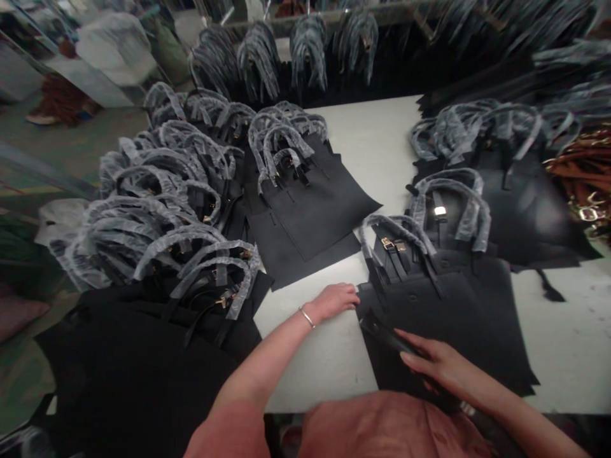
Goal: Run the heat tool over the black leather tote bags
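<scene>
In front of me lies a flat black leather bag panel (472,318) with plastic-wrapped handles (398,222) and gold buckles (394,245) at its top. My left hand (337,300), with a silver bangle on the wrist, has its fingers curled at the panel's upper left corner; the fingertips are partly hidden. My right hand (436,362) is closed, thumb and fingers around a dark black leather piece (382,331) raised over the panel's lower left part. Whether this piece is a fold of the panel or separate I cannot tell.
Stacks of black bag panels with wrapped handles (167,210) cover the left side. More panels (319,203) lie mid-table, others (520,197) at the right beside brown straps with gold rings (585,165). Wrapped handles (308,51) hang at the back. The white tabletop (324,362) shows between them.
</scene>
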Tool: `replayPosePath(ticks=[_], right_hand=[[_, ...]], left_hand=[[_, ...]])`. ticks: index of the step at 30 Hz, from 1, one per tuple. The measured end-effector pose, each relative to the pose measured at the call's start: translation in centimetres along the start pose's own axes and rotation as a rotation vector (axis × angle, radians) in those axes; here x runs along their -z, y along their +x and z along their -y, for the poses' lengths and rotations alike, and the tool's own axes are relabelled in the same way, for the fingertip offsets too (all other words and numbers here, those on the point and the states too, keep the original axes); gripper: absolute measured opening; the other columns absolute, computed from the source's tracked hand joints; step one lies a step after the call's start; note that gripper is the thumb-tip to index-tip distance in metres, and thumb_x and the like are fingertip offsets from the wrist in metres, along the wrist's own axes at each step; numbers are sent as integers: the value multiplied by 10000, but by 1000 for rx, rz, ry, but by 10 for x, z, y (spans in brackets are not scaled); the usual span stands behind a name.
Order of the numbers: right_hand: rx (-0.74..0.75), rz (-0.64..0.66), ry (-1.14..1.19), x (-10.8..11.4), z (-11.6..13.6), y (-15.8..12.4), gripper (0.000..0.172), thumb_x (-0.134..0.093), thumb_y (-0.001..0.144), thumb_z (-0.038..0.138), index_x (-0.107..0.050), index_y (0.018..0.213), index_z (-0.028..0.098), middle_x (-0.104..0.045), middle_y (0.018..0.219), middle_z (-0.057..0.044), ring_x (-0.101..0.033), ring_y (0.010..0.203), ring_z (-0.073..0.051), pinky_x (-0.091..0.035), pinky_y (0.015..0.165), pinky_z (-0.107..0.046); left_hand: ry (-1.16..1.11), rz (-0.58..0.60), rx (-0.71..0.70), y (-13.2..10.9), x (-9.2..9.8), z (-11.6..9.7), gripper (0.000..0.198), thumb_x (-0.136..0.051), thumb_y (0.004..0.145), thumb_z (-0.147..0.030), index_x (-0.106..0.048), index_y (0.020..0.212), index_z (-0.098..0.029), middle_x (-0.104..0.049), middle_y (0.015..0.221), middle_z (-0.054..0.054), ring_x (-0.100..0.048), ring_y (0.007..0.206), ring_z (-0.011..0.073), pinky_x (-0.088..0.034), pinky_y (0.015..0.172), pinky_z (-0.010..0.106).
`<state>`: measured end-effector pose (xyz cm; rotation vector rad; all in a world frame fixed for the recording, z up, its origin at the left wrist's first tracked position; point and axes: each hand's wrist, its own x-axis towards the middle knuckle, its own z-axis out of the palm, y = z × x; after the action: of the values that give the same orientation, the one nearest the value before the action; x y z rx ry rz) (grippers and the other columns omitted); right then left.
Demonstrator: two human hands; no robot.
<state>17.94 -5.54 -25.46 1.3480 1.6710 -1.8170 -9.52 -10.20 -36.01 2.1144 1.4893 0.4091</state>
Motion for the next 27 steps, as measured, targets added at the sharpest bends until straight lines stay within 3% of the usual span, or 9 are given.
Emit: replayPosePath(ticks=[8, 13, 18, 22, 24, 27], right_hand=[[-1, 1, -69, -4, 13, 2, 755, -541, 813, 505, -415, 1446, 114, -534, 663, 30, -530, 486, -121, -423, 467, -230], [-10, 10, -89, -1, 12, 3, 769, -520, 823, 505, -387, 1460, 95, -542, 684, 16, -536, 492, -125, -431, 484, -243], [-4, 22, -54, -1, 4, 7, 731, -528, 848, 487, -378, 1469, 132, -553, 682, 23, -543, 490, -119, -427, 479, -234], [-17, 18, -2, 0, -2, 10, 722, -551, 853, 484, -383, 1466, 142, -560, 685, 26, -541, 484, -108, -422, 470, -221], [-28, 21, 41, 0, -3, 10, 733, -568, 847, 480, -378, 1468, 141, -554, 680, 28, -532, 473, -100, -414, 457, -212], [-40, 45, 114, 2, -4, 10, 737, -593, 835, 474, -385, 1465, 152, -545, 668, 34, -521, 456, -91, -405, 433, -199]], left_hand=[[-41, 152, -40, 19, 10, 3, 206, -529, 937, -361, -658, 835, -236, -610, 887, -8, -572, 858, 145, -360, 626, 227], [-97, 160, 32, 21, 9, 3, 183, -567, 916, -316, -641, 800, -196, -616, 869, 8, -574, 803, 152, -362, 619, 233], [-205, 61, 111, 21, 7, 10, 141, -620, 876, -293, -643, 788, -185, -616, 823, -7, -578, 763, 139, -389, 640, 214], [-267, -123, 263, 17, 8, 17, 242, -446, 951, -255, -634, 841, -149, -612, 836, 13, -566, 661, 108, -417, 619, 209], [-269, -226, 338, 9, 5, 10, 301, -379, 970, -259, -631, 869, -131, -608, 838, 36, -564, 660, 119, -429, 622, 225], [-270, -315, 363, -14, -11, -16, 316, -409, 970, -296, -638, 818, -140, -606, 796, 46, -576, 740, 147, -445, 687, 248]])
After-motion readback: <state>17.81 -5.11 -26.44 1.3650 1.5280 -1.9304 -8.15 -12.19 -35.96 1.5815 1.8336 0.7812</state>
